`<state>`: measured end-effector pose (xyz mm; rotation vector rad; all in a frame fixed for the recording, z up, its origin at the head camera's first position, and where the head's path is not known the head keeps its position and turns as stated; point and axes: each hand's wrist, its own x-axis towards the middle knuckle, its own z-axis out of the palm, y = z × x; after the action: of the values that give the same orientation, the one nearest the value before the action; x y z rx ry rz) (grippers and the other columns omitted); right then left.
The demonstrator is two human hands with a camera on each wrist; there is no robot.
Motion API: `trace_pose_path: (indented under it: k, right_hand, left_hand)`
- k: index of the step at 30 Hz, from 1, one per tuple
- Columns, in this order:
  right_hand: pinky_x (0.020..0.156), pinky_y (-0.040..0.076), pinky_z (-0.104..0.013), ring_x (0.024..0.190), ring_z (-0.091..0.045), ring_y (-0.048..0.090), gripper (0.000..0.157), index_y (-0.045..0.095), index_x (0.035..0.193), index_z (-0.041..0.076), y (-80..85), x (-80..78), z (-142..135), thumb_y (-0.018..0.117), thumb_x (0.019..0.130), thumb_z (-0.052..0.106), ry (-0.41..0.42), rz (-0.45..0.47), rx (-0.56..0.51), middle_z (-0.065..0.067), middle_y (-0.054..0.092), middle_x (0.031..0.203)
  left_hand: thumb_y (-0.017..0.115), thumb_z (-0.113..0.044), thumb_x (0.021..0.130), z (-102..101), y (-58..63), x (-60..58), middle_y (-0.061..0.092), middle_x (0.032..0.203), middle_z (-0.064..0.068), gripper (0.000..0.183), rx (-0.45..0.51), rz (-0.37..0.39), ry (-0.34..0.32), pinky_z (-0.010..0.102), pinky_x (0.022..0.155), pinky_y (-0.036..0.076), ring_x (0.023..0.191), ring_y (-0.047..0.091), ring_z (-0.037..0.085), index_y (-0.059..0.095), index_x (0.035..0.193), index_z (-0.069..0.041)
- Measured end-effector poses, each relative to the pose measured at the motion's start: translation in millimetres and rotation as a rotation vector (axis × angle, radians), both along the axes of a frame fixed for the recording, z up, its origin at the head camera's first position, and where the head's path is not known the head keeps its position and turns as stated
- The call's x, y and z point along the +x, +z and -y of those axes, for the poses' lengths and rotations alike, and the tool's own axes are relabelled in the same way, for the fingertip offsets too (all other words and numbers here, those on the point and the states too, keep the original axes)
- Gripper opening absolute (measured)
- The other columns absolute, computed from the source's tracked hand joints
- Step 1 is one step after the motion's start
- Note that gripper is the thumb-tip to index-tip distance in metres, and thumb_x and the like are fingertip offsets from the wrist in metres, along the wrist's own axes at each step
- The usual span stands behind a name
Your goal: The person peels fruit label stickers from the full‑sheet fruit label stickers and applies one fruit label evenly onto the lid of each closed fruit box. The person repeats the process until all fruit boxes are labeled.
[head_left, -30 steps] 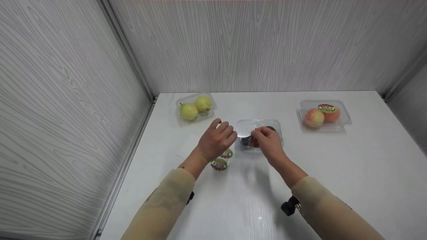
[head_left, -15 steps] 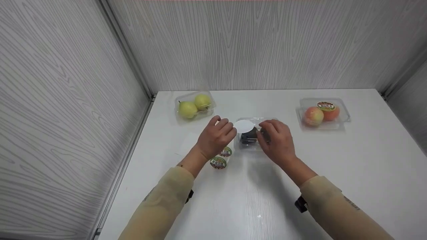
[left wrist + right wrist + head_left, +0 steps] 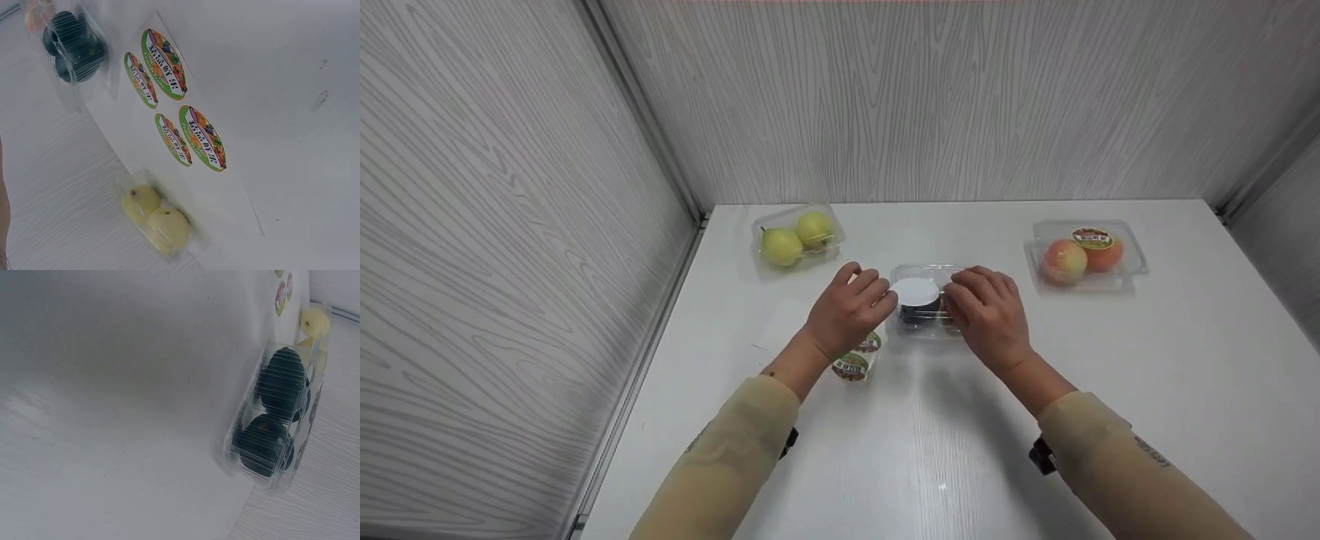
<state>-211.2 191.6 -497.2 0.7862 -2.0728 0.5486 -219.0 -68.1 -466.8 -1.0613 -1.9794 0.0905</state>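
In the head view my left hand [image 3: 849,309] pinches the left edge of an oval sticker [image 3: 915,292], its plain white side facing up. Across from it, my right hand [image 3: 990,315] has bent fingers right at the sticker's other edge; whether they grip it is too small to tell. Below the sticker stands a clear plastic clamshell box [image 3: 930,330] with dark green, avocado-like fruit [image 3: 264,444] inside, clear in the right wrist view. A sheet of fruit stickers [image 3: 202,138] lies on the table, partly under my left forearm in the head view.
A clear box of yellow-green pears [image 3: 799,238] sits at the back left. At the back right is another box of peach-like fruit [image 3: 1084,259] with an oval label [image 3: 1093,238] on its lid. Grey wood-grain panels [image 3: 945,97] bound the white table.
My right hand first drew back to the right from the sticker, its fingers spreading, then its fingers came together by the sticker's right edge. My left hand keeps the sticker, barely moving; the boxes stay put.
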Motion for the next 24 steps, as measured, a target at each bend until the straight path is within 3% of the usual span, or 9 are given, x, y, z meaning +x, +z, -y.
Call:
trace_pose_path:
  k: [13,24]
  right_hand:
    - [0.092,0.052,-0.055,0.110,-0.036,0.066,0.016,0.075,0.103,0.006,-3.5,1.3,-6.5,0.080,0.090,-0.002,-0.005,0.001,0.021,-0.013,0.073,0.108]
    - [0.095,0.050,-0.054,0.110,-0.035,0.065,0.014,0.073,0.106,0.004,3.0,-4.4,-14.1,0.075,0.094,-0.003,-0.021,0.089,-0.075,-0.013,0.072,0.108]
  left_hand:
    - [0.067,0.001,0.100,-8.8,-2.2,-0.7,0.070,0.094,0.001,0.016,0.019,0.037,-0.022,0.040,0.093,0.051,0.097,0.068,0.020,0.071,0.094,-0.013]
    - [0.066,-0.010,0.101,-32.0,-1.7,-6.9,0.071,0.103,0.003,0.004,0.246,0.251,0.020,0.041,0.093,0.051,0.103,0.066,0.021,0.070,0.101,-0.012]
